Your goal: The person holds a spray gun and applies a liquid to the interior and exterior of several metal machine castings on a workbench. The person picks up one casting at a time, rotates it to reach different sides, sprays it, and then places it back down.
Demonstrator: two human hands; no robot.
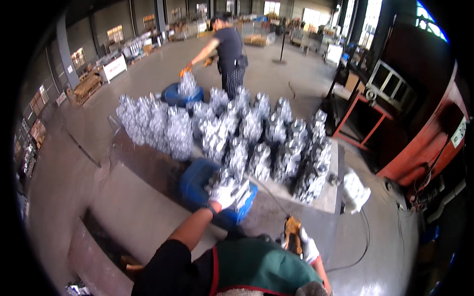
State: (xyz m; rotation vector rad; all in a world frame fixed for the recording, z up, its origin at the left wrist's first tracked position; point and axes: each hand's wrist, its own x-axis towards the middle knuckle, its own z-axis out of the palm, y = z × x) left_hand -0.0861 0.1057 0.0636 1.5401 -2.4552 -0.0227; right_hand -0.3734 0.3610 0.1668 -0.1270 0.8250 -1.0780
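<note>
White-gloved, braces the left hand [224,198] against a metal casting [224,178] on the blue drum [191,186], grip unclear, probably for steadiness, with the right hand [310,248] apart, clasping a yellow tool [292,228].

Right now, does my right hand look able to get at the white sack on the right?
Probably not: your right hand seems taken up with the yellow tool, and the white sack sits farther forward and to the right.

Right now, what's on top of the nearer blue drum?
A silvery metal casting, with the gloved left hand on it. The drum shows blue around it; its surface directly beneath the casting is covered.
</note>
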